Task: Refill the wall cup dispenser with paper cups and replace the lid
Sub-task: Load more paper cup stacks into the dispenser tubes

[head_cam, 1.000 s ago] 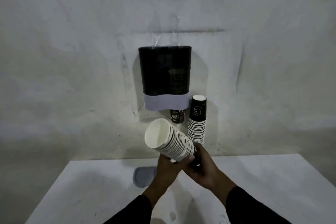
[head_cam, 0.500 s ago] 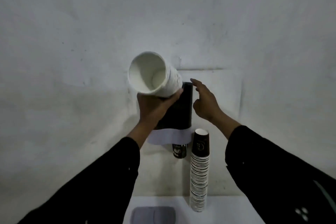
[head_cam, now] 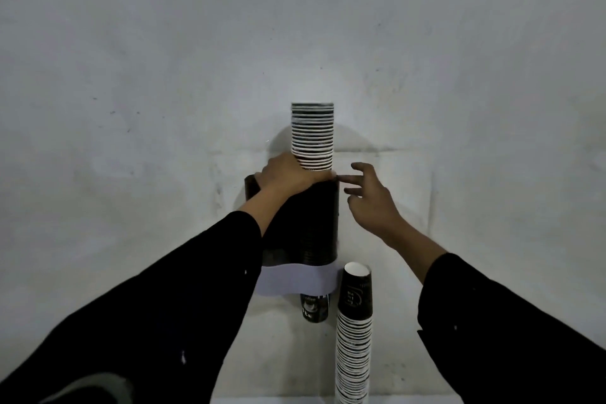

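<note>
Paper cups, nested into a stack (head_cam: 312, 136), are standing upright in the open top of the wall dispenser (head_cam: 316, 223), with most of the stack's ribbed rims showing above the left hand (head_cam: 288, 174). That hand is wrapping around the bottom of the visible stack, right where it is entering the dispenser, fingers curled closed on the cups. Its dark sleeve (head_cam: 183, 298) is crossing in front of the dispenser and hiding much of the dark housing's left side.

Just to the right of the left hand, the right hand (head_cam: 369, 200) is hovering with fingers spread and loosely bent, gripping nothing; one fingertip is reaching toward the stack at the dispenser's top edge, and whether it is touching cannot be told.

Below both hands, the dispenser's pale lower band (head_cam: 295, 282) is showing, and a single dark printed cup (head_cam: 314, 308) is poking out underneath it. Down and to the right of that, below the right hand, a second tall stack of cups (head_cam: 354, 338) is standing apart from the dispenser, its top cup mouth-up and empty as far as can be seen. A grey wall (head_cam: 131, 75) is filling everything behind.
</note>
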